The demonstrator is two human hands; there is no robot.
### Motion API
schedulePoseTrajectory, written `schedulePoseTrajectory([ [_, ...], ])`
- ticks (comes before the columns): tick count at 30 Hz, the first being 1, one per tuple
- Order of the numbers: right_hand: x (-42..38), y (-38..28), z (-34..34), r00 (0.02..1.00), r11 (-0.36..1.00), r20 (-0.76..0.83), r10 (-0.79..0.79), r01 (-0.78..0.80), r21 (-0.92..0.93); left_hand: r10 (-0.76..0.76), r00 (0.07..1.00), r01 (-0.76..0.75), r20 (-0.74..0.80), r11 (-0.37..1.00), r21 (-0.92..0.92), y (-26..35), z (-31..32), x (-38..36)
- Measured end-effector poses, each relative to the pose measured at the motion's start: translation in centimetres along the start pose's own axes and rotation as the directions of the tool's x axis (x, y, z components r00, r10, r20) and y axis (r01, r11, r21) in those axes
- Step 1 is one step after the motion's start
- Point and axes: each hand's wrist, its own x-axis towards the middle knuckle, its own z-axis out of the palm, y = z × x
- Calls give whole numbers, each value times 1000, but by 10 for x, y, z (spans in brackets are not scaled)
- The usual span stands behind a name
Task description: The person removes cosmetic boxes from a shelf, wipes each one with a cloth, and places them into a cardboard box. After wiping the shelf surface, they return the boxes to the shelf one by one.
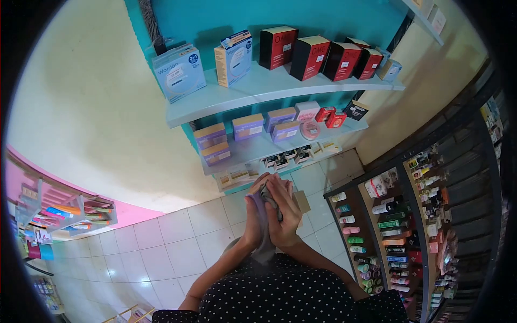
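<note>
Both hands are together in front of my chest, below the lowest wall shelf. A grey-purple cloth hangs down between them, bunched at the top. My left hand is closed on the cloth from the left side, also against a small box whose brownish top shows between the fingers. My right hand presses the cloth from the right, its fingers bent over the top. Most of the box is hidden by the fingers and cloth.
Ahead, the upper shelf bears blue boxes and red-black boxes. The shelf below holds purple boxes. A product rack stands at the right, a pink-backed display at the left. A cardboard box lies beyond my right hand.
</note>
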Motion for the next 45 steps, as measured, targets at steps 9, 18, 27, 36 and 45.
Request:
schedulePoseTrajectory([
  [9,-14,12,-7,983,989,104,-150,151,1,-14,988,55,155,963,-264,-5,-13,-1],
  [18,-11,10,-10,998,992,-52,34,-27,124,-24,1000,24,-3,999,34,-2,-15,6],
  [27,20,5,-36,921,953,249,298,-300,-33,413,911,-131,-12,317,939,0,-21,9],
  [36,21,25,-47,877,904,230,421,-428,-22,112,943,-318,314,22,948,53,-19,41],
  [45,2,35,-58,838,837,99,536,-543,67,197,932,-280,305,-142,949,36,-47,125],
])
